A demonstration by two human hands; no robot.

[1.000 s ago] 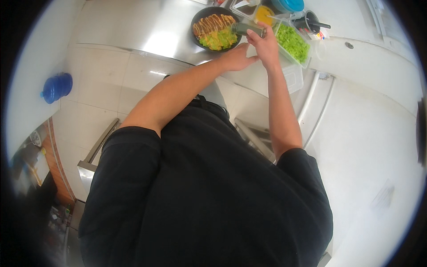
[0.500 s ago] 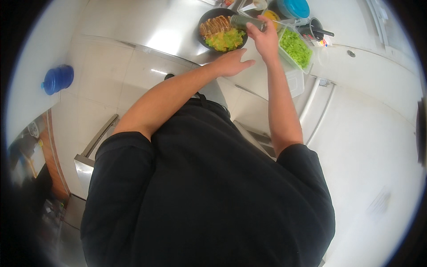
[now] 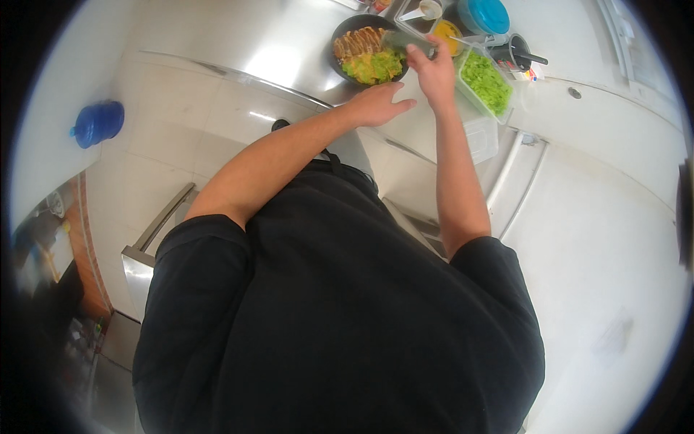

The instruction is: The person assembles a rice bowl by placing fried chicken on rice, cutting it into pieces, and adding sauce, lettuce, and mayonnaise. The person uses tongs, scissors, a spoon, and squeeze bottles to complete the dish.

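A dark bowl (image 3: 343,64) holds sliced browned food (image 3: 358,43) with pale sauce lines, and green leafy salad (image 3: 372,68) on its near side. My right hand (image 3: 435,71) grips a greenish-grey cylindrical shaker (image 3: 405,42), tipped over the bowl's right side and blurred by motion. At the bowl's near rim, my left hand (image 3: 377,105) has its thumb and fingers apart, with nothing in it. I cannot tell whether its fingertips touch the bowl.
Right of my right hand are a clear tub of chopped greens (image 3: 486,81), a plastic lid (image 3: 480,139), a yellow container (image 3: 450,33), a blue-lidded tub (image 3: 489,14) and a dark cup with a black handle (image 3: 515,52). A scoop (image 3: 428,10) lies on a tray behind the bowl.
The shaker has tipped further, its left end now lower over the salad, and looks more blurred. My left hand keeps its place by the bowl. The whole view has shifted slightly.
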